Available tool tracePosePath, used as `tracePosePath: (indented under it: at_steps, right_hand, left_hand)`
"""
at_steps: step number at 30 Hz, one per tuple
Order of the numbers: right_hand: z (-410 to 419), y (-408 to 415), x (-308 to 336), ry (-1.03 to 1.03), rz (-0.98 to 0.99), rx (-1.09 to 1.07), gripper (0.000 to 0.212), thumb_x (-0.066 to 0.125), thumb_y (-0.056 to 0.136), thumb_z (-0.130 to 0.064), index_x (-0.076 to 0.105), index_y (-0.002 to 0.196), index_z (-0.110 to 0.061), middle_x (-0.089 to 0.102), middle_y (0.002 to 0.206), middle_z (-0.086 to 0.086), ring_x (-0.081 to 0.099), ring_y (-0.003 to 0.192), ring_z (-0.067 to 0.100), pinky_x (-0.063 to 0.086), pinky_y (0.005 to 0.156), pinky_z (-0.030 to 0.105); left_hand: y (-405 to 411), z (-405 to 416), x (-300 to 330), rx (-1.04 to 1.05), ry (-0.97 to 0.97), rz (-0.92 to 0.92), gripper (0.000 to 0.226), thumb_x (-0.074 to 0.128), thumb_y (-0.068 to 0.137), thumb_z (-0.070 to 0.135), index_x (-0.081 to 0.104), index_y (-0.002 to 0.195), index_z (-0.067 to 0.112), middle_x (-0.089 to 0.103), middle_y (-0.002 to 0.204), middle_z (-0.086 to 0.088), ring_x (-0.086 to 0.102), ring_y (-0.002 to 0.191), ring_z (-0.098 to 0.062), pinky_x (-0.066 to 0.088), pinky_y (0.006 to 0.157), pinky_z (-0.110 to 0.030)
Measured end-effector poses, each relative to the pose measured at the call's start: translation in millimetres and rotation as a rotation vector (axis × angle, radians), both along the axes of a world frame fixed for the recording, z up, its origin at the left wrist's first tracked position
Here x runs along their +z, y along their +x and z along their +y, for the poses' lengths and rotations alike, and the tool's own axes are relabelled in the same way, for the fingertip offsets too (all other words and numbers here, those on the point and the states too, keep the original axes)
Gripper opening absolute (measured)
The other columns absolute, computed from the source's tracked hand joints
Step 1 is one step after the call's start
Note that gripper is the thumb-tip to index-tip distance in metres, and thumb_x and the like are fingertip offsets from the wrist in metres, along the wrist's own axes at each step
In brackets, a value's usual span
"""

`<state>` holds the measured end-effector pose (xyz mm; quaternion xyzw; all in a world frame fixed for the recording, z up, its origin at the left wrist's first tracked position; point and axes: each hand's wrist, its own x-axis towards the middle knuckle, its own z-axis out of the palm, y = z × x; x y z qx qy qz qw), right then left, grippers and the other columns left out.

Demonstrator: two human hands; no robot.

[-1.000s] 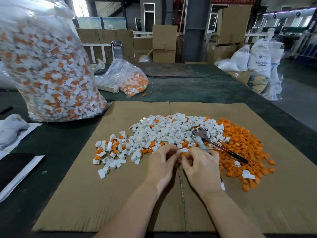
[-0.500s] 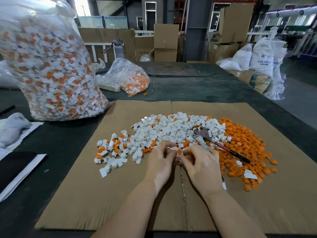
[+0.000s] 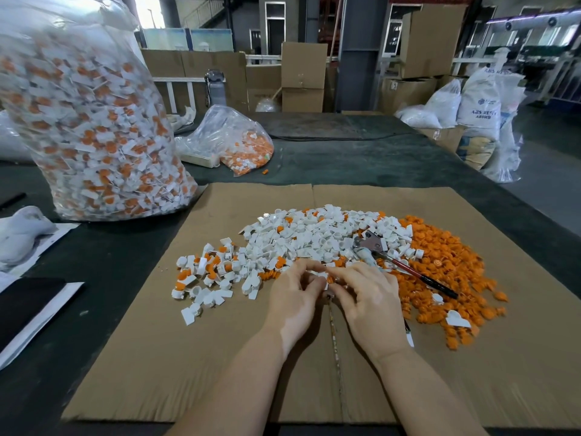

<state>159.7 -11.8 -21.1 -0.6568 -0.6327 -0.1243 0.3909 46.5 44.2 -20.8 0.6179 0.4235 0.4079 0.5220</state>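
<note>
Barely anything moved: left hand [image 3: 295,297] and right hand [image 3: 367,300] still meet at the near edge of the heap of white plastic fittings [image 3: 314,234], together pinching one small white-and-orange plastic piece [image 3: 323,275]; joining it seems unfinished.

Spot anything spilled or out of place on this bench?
One orange cap lies loose on the dark table beside the small bag, outside it. A white piece sits stray in the orange pile. A tool lies across the white heap.
</note>
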Motion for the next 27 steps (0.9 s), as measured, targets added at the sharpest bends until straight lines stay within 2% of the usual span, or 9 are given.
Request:
tracePosePath:
  at_steps: [7, 10, 13, 16, 18, 20, 22, 25, 27]
  right_hand:
    - [0.3, -0.5, 0.9, 0.010, -0.016, -0.010, 0.026, 0.079, 0.070, -0.006, 0.073, 0.094, -0.016, 0.065, 0.080, -0.001, 0.064, 0.078, 0.022, 0.039, 0.073, 0.035]
    - [1.2, 0.0, 0.2, -0.003, -0.034, -0.018, 0.026, 0.079, 0.071, -0.006, 0.073, 0.094, -0.016, 0.064, 0.079, -0.001, 0.063, 0.077, 0.022, 0.039, 0.072, 0.035]
    - [1.1, -0.1, -0.7, 0.004, -0.058, -0.026, 0.025, 0.078, 0.072, -0.008, 0.073, 0.095, -0.016, 0.063, 0.078, -0.001, 0.062, 0.076, 0.023, 0.039, 0.073, 0.035]
    - [0.9, -1.5, 2.6, 0.033, -0.102, -0.044, 0.021, 0.067, 0.081, -0.021, 0.072, 0.099, -0.015, 0.066, 0.084, 0.000, 0.062, 0.081, 0.023, 0.041, 0.078, 0.038]
    - [-0.3, 0.2, 6.9, 0.040, -0.104, -0.087, 0.030, 0.055, 0.086, -0.031, 0.072, 0.104, -0.014, 0.067, 0.094, 0.001, 0.062, 0.089, 0.023, 0.037, 0.088, 0.038]
    - [-2.1, 4.7, 12.4, 0.034, -0.098, -0.182, 0.032, 0.055, 0.088, -0.030, 0.069, 0.109, -0.011, 0.067, 0.102, 0.005, 0.061, 0.097, 0.024, 0.034, 0.096, 0.041]
    - [-3.4, 11.8, 18.5, -0.078, -0.066, -0.330, 0.034, 0.055, 0.092, -0.031, 0.064, 0.117, -0.010, 0.063, 0.112, 0.008, 0.057, 0.107, 0.027, 0.032, 0.101, 0.046]
    - [-3.7, 24.7, 26.2, -0.499, -0.032, -0.565, 0.056, 0.036, 0.093, -0.052, 0.042, 0.137, -0.018, 0.046, 0.136, 0.006, 0.041, 0.126, 0.025, 0.021, 0.109, 0.046]
    - [-2.5, 32.3, 26.4, -0.665, -0.021, -0.593, 0.062, 0.040, 0.089, -0.054, 0.034, 0.139, -0.019, 0.036, 0.143, 0.007, 0.033, 0.130, 0.027, 0.017, 0.110, 0.049]
  left_hand:
    - [0.4, 1.3, -2.8, 0.008, 0.004, 0.000, 0.017, 0.059, 0.090, 0.010, 0.063, 0.091, 0.026, 0.063, 0.072, -0.002, 0.066, 0.079, -0.025, 0.055, 0.082, -0.041]
    - [1.5, 1.5, -2.0, 0.013, 0.005, 0.000, 0.011, 0.063, 0.089, 0.014, 0.063, 0.088, 0.026, 0.063, 0.072, -0.004, 0.062, 0.071, -0.019, 0.052, 0.073, -0.032]
    - [2.9, 3.7, -0.6, 0.020, 0.021, 0.043, 0.011, 0.064, 0.088, 0.014, 0.062, 0.087, 0.025, 0.058, 0.064, 0.002, 0.058, 0.064, -0.010, 0.047, 0.064, -0.022]
    - [4.2, 5.7, 1.1, 0.024, -0.026, 0.021, 0.007, 0.064, 0.088, 0.011, 0.062, 0.090, 0.018, 0.056, 0.060, 0.004, 0.056, 0.061, -0.011, 0.048, 0.067, -0.029]
    - [5.1, 7.1, 2.0, 0.029, -0.077, -0.027, 0.006, 0.063, 0.088, 0.008, 0.062, 0.092, 0.011, 0.059, 0.059, 0.003, 0.058, 0.061, -0.016, 0.050, 0.071, -0.038]
    - [5.3, 8.4, 3.0, 0.034, -0.105, -0.053, 0.006, 0.062, 0.088, 0.007, 0.061, 0.093, 0.010, 0.061, 0.060, 0.000, 0.058, 0.064, -0.021, 0.051, 0.077, -0.044]
    - [5.5, 10.4, 3.5, 0.036, -0.085, -0.012, 0.007, 0.064, 0.087, 0.011, 0.061, 0.093, 0.013, 0.063, 0.061, 0.000, 0.059, 0.063, -0.018, 0.052, 0.076, -0.041]
    - [6.0, 11.9, 5.3, 0.031, -0.057, 0.044, 0.007, 0.065, 0.087, 0.015, 0.061, 0.090, 0.020, 0.066, 0.065, -0.001, 0.061, 0.063, -0.013, 0.051, 0.071, -0.033]
    - [7.1, 12.0, 6.5, 0.028, -0.070, 0.035, 0.008, 0.064, 0.088, 0.014, 0.060, 0.089, 0.020, 0.067, 0.069, -0.005, 0.062, 0.068, -0.017, 0.053, 0.075, -0.036]
